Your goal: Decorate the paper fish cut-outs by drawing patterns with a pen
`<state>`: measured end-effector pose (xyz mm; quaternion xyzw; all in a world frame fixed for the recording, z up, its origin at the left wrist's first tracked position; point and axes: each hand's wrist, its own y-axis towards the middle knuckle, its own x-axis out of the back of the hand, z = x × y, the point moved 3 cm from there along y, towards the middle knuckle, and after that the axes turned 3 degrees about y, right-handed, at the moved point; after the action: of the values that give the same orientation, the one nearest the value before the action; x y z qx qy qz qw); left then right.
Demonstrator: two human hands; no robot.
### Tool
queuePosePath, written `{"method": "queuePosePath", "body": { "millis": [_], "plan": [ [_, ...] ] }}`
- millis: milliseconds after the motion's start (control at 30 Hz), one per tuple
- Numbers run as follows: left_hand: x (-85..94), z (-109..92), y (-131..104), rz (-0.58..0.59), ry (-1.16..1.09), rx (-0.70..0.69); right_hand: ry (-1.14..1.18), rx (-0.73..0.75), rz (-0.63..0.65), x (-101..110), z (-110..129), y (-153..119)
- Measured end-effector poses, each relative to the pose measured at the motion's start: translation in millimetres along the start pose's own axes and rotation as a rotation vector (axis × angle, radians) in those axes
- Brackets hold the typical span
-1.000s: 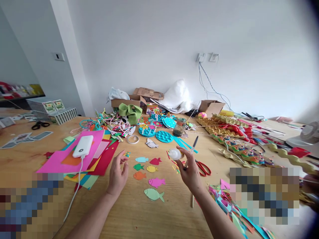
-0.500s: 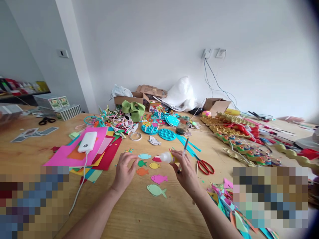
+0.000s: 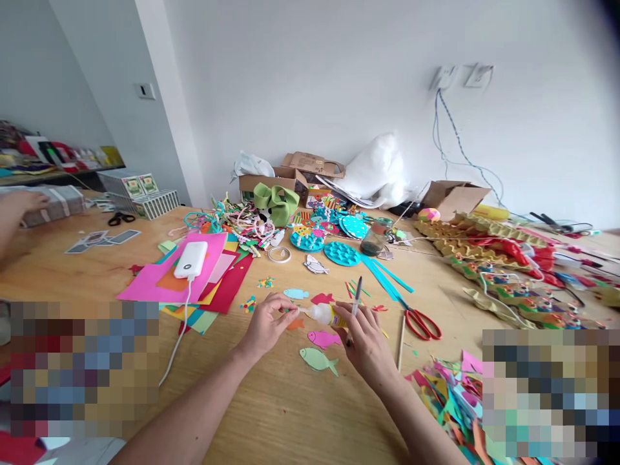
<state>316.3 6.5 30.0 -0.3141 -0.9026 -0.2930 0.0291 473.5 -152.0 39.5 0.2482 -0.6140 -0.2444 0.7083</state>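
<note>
My right hand (image 3: pixel 367 342) is wrapped around a small glue bottle (image 3: pixel 321 314), which lies sideways in the air with its nozzle pointing left. A pen (image 3: pixel 357 298) sticks up between the same fingers. At the nozzle's tip, the thumb and fingers of my left hand (image 3: pixel 264 326) are pinched together. Below and around the bottle lie paper fish: light blue (image 3: pixel 296 294), red (image 3: pixel 321 298), orange (image 3: pixel 295 324), pink (image 3: pixel 323 339) and light green (image 3: pixel 318 359). The left hand and bottle cover the dark green and yellow fish.
Red-handled scissors (image 3: pixel 422 323) and a thin stick (image 3: pixel 401 342) lie right of my hands. Coloured paper sheets (image 3: pixel 167 274) bear a white power bank (image 3: pixel 190 259) with a cable. Paper scraps (image 3: pixel 450 394) pile at front right. Another person's hand (image 3: pixel 29 201) rests at far left.
My left hand has moved right and its fingers have closed at the bottle's nozzle. The view has shifted left. Another person's hand now shows clearly on a wrapped bundle at far left.
</note>
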Motion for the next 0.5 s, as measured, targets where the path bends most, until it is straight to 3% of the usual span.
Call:
{"method": "queuePosePath", "body": {
  "millis": [500],
  "plan": [
    [0.0, -2.7, -0.1, 0.014, 0.032, 0.027, -0.024, 0.022, 0.025, 1.2, 3.4, -2.2]
  ]
}}
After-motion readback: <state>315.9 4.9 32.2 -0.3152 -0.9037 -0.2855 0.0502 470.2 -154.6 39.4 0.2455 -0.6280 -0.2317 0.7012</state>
